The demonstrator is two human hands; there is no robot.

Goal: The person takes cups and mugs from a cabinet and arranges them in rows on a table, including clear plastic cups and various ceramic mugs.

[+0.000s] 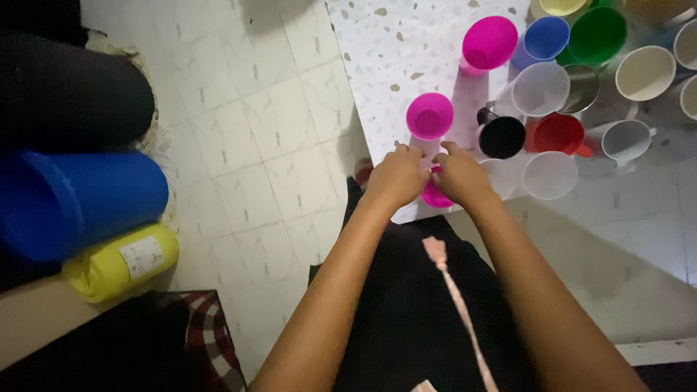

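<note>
Glossy plastic pink cup (429, 116), speckled smooth tabletop (396, 51), shiny metal cup (582, 87).

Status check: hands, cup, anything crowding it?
Left hand and right hand both closed on a pink cup at the table's near edge. Second pink cup just beyond. Black mug and clear cup close on the right.

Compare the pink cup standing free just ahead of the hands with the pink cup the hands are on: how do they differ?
The free pink cup stands upright, mouth open to view; the held pink cup is mostly hidden, its pose unclear.
The free cup is untouched; the held cup has the left hand and right hand on it.
The free cup sits farther up the speckled table; the held cup is at its near edge.
Both are the same bright pink.
</note>
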